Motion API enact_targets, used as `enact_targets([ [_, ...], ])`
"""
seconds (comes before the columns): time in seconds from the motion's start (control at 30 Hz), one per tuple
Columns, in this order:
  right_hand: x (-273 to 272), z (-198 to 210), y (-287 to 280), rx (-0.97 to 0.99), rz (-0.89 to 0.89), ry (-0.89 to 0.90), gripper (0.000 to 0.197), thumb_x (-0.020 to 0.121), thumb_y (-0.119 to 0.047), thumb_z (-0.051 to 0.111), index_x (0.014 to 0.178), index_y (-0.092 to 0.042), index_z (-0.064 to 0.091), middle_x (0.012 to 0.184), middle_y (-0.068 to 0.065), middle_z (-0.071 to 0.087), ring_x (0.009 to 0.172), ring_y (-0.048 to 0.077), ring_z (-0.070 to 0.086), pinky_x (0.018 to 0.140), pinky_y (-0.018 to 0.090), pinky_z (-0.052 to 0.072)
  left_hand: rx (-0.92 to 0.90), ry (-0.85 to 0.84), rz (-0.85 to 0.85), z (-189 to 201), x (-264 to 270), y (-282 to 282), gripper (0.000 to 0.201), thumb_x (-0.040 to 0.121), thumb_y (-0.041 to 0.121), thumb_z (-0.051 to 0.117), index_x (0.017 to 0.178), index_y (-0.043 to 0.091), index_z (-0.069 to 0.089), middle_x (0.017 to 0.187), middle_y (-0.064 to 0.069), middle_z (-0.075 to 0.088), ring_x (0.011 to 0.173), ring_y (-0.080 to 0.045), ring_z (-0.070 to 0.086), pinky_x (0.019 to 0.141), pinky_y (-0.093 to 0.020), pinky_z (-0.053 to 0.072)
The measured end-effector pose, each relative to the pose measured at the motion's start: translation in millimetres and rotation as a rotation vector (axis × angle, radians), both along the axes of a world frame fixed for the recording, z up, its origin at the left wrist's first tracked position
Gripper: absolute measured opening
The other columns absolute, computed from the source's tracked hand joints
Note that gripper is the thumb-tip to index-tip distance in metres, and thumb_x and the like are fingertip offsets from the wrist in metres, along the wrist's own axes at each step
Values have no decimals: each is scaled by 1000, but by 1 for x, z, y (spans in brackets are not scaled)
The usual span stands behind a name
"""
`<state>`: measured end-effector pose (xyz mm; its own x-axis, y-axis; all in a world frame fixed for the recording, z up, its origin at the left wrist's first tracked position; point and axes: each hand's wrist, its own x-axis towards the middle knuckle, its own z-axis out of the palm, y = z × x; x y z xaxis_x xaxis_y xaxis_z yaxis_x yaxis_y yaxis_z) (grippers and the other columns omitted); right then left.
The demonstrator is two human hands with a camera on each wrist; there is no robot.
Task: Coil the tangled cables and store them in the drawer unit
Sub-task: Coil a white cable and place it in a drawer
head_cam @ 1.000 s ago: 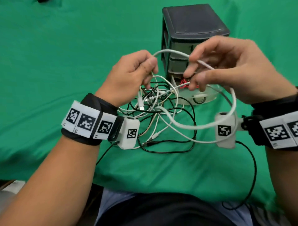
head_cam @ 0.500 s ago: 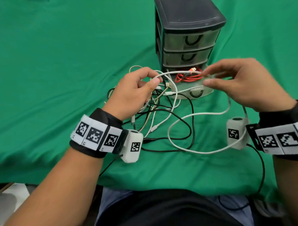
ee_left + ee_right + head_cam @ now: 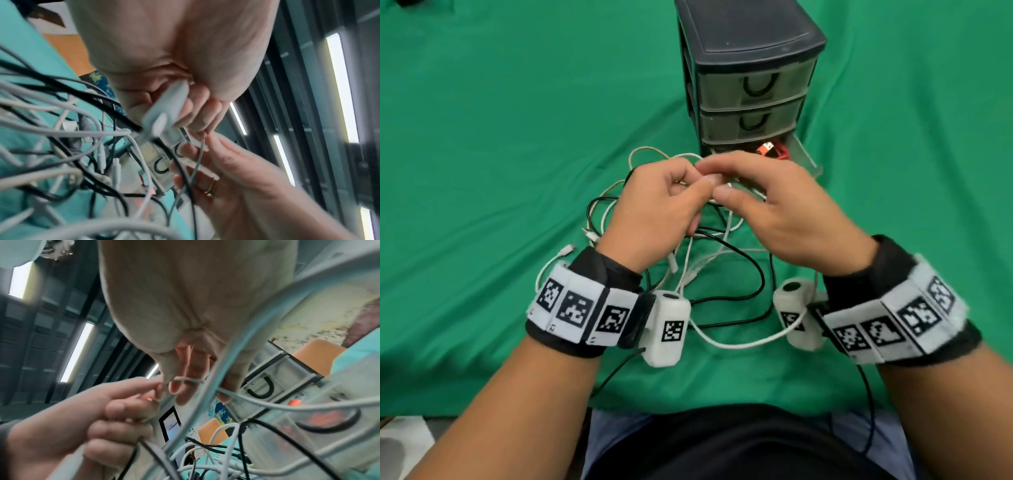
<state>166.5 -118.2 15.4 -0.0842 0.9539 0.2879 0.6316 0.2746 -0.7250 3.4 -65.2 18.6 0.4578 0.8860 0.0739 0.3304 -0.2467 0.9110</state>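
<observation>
Both hands are being held together just in front of the drawer unit (image 3: 750,68), above the tangle of cables (image 3: 709,267). By the left hand (image 3: 654,212), whose fingers are curled, a white cable (image 3: 739,342) is being pinched between thumb and forefinger, and a white plug (image 3: 164,107) is being gripped in the curled fingers. By the right hand (image 3: 784,212), the same white cable is being pinched at the fingertips, with a thin loop of it being carried round one finger (image 3: 180,381). Below the hands, a long loop of this cable is being let hang toward the person, well in front of the drawer unit. Black and white cables are being left heaped on the green cloth (image 3: 500,154) at the unit's foot. At the unit's base, the bottom drawer (image 3: 804,154) is being kept pulled open, with a red cable (image 3: 774,150) lying inside it; the two drawers above are closed.
</observation>
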Motion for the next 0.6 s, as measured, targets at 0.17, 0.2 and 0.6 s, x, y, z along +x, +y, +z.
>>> enact_targets([
  [0.17, 10, 5, 9, 44, -76, 306, 12, 97, -11, 59, 103, -13, 70, 78, -2, 65, 69, 4, 56, 67, 28, 50, -248, -286, -108, 12, 0, -6, 22, 101, 22, 51, 81, 14, 55, 45, 1, 29, 32, -13, 23, 36, -19, 29],
  [0.2, 12, 8, 11, 89, -96, 345, 12, 97, -11, 59, 102, -13, 69, 80, -2, 65, 72, 4, 56, 67, 28, 50, -276, -303, -138, 14, 3, -7, 24, 102, 24, 49, 80, 15, 54, 47, 2, 28, 33, -12, 21, 36, -18, 27],
  [0.6, 2, 1, 11, 107, -165, 332, 27, 99, -20, 57, 79, -38, 63, 72, 8, 61, 70, 10, 46, 63, 31, 42, -301, -439, -326, 40, 30, -16, 39, 100, 31, 38, 65, 18, 26, 43, 12, 26, 38, -12, 11, 40, -17, 15],
])
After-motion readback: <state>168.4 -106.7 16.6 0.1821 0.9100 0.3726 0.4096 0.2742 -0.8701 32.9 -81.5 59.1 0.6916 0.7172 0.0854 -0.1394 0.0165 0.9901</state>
